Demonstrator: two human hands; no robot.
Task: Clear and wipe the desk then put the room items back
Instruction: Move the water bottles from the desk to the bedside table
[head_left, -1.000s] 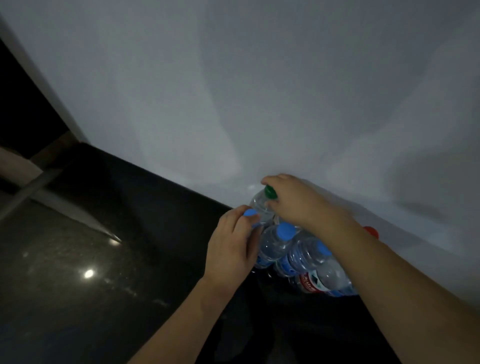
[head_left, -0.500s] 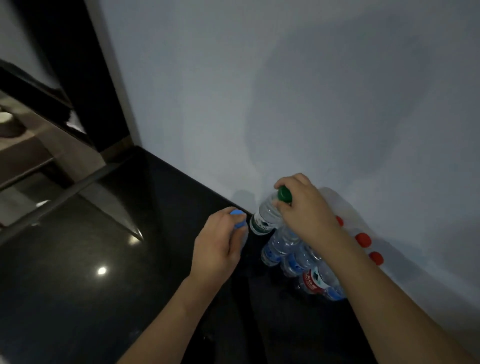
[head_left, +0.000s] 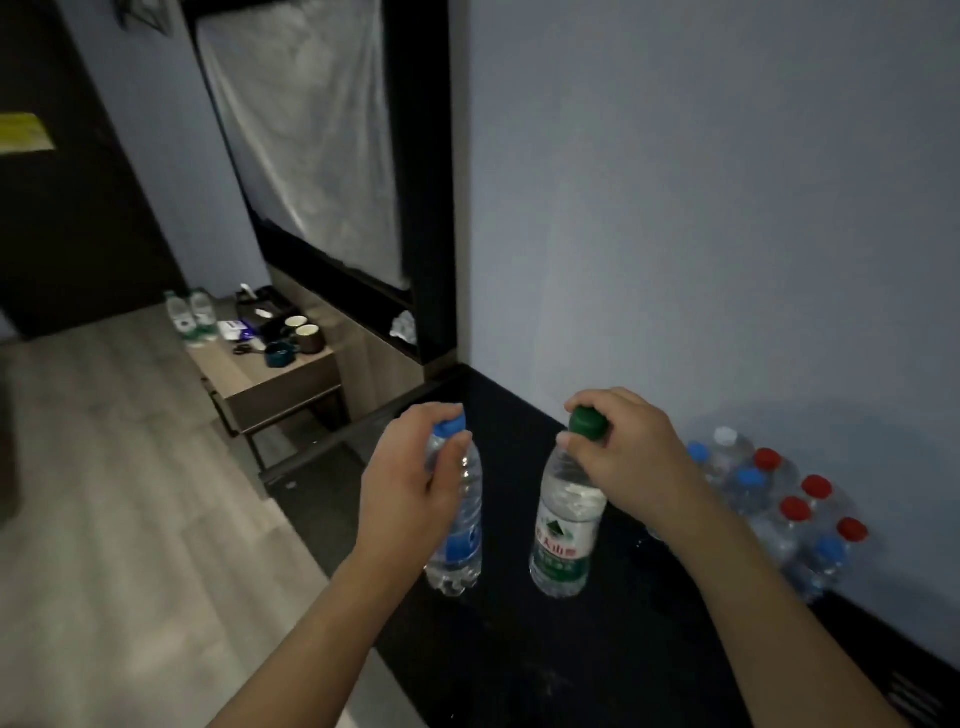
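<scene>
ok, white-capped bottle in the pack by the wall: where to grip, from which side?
Grip the white-capped bottle by its cap and neck, coming from above. It stands upright, boxed in by the other bottles and the wall, so only the top looks reachable.

The room was dim. A plain grey wall (head_left: 701, 208) rose behind a glossy black counter (head_left: 597, 649). Left of the wall stood a tall black frame (head_left: 423, 182) holding a pale, wrinkled sheet (head_left: 306, 135). Left of the counter, pale wood-plank floor (head_left: 104, 519) stretched toward a dark door (head_left: 57, 208), with a low wooden side table (head_left: 275, 384) between them.
</scene>
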